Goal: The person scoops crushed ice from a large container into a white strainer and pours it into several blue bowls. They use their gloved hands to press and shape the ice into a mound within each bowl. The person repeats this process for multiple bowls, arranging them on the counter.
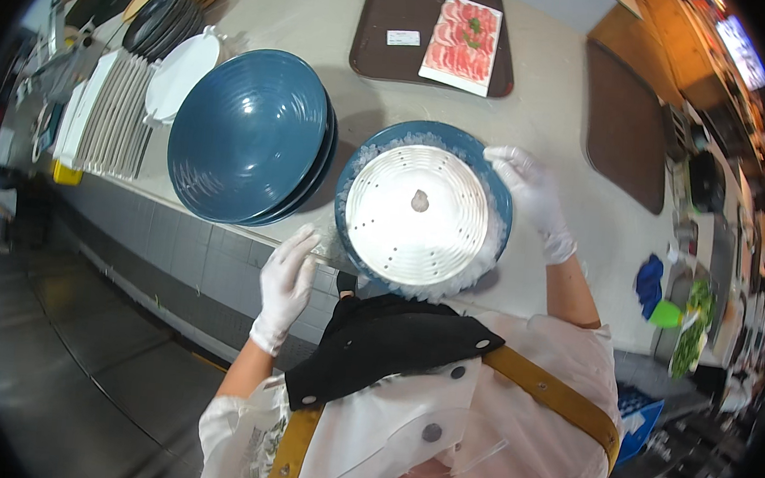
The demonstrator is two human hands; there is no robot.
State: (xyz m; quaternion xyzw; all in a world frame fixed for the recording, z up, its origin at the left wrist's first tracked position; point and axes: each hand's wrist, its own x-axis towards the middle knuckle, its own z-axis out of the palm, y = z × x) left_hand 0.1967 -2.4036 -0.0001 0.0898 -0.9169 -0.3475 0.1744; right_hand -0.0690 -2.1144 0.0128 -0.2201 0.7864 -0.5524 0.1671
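A blue bowl filled with crushed ice stands at the counter's front edge. On the ice lies a round white ridged plate with small holes and a greyish spot at its centre. My right hand, in a translucent glove, has its fingertips at the bowl's right rim; whether they grip it is unclear. Gloved too, my left hand hangs by the counter edge, empty, its fingers extended. To the left stands a stack of large blue bowls.
A brown tray holds a white plate of sliced raw meat with green garnish, and a printed slip. Another brown tray lies right. Leftward are white rectangular plates, a white dish and black bowls.
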